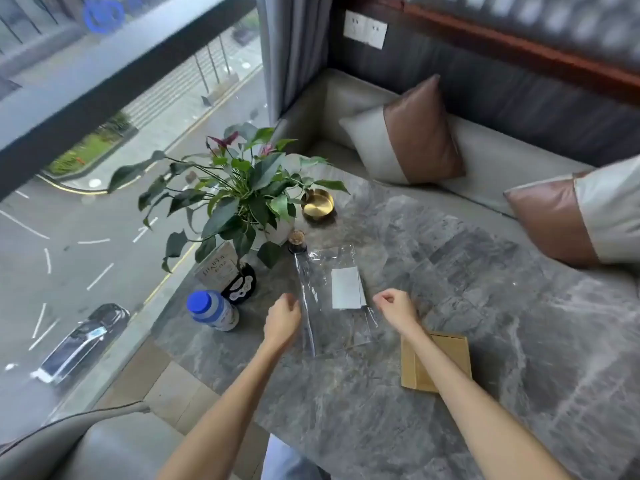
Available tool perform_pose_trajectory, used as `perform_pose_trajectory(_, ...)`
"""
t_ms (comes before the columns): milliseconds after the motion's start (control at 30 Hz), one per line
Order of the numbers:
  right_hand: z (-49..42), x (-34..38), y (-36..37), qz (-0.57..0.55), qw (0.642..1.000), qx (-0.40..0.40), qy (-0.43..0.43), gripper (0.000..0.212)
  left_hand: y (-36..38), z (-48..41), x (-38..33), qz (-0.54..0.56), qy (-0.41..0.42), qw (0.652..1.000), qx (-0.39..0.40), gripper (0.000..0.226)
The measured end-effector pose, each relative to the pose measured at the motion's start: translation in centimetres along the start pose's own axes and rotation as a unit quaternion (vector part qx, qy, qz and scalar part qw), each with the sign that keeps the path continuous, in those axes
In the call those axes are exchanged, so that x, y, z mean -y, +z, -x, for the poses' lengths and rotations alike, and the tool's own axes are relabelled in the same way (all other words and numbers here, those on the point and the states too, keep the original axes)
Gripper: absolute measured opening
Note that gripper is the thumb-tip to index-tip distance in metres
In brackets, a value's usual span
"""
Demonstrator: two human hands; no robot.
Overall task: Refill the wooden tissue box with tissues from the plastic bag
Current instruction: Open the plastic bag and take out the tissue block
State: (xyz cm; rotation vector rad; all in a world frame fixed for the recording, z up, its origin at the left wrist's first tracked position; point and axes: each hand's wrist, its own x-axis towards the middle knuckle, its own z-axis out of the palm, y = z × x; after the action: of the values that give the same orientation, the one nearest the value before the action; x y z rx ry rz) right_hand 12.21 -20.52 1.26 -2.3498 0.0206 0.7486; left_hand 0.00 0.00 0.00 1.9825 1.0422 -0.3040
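Observation:
A clear plastic bag (325, 327) lies flat on the grey marble table (502, 341), and a white stack of tissues (346, 287) shows through it. My left hand (282, 320) is at the bag's left edge with its fingers curled onto the plastic. At the bag's right edge, my right hand (396, 308) pinches the plastic between thumb and fingers. The flat tan wooden tissue box (457, 351) rests to the right of the bag, partly hidden under my right forearm.
A blue-capped bottle (213, 310) stands left of my left hand. Behind the bag are a potted plant (242, 199), a small card sign (216, 268), a cork-stoppered jar (296, 240) and a gold dish (317, 203). Cushions (412, 136) line the bench beyond the table.

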Motion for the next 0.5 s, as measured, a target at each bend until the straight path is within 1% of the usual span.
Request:
perform_pose_trajectory(33,-1.2,0.1,1.0,-0.014,1.000,-0.006,0.024,0.019,0.5,-1.3,-0.1,-0.008,-0.030,0.999,0.010,0.034)
perform_pose_trajectory(67,-2.0,0.2,1.8,-0.027,0.998,-0.009,0.051,0.024,0.9,-2.3,-0.1,-0.023,-0.065,0.998,0.014,0.039)
perform_pose_trajectory(100,-2.8,0.4,2.7,-0.040,0.997,0.001,0.073,0.031,1.3,-3.4,0.1,-0.040,-0.086,0.995,0.035,0.046)
perform_pose_trajectory(133,-3.2,0.6,3.5,-0.050,0.994,0.012,0.095,0.038,1.5,-4.0,0.2,-0.047,-0.102,0.992,0.056,0.053)
perform_pose_trajectory(200,-4.0,0.4,4.8,-0.067,0.990,0.028,0.117,0.051,2.3,-5.0,0.8,-0.044,-0.102,0.990,0.086,0.059)
perform_pose_trajectory(233,-4.4,0.1,5.3,-0.072,0.990,0.026,0.122,0.054,2.7,-5.5,1.2,-0.026,-0.090,0.992,0.089,0.057)
perform_pose_trajectory(300,-4.6,-0.6,6.0,-0.095,0.985,0.021,0.139,0.056,3.0,-6.0,1.5,0.023,-0.065,0.993,0.097,0.047)
perform_pose_trajectory(367,-4.4,-1.2,6.4,-0.132,0.979,0.018,0.156,0.052,3.2,-6.3,1.7,0.069,-0.050,0.990,0.114,0.039)
perform_pose_trajectory(400,-4.0,-1.4,6.4,-0.150,0.975,0.021,0.162,0.048,3.3,-6.3,1.8,0.076,-0.046,0.989,0.122,0.037)
perform_pose_trajectory(500,-2.9,-2.1,6.1,-0.209,0.959,0.056,0.186,0.043,3.0,-6.1,2.3,0.113,-0.075,0.981,0.140,0.028)
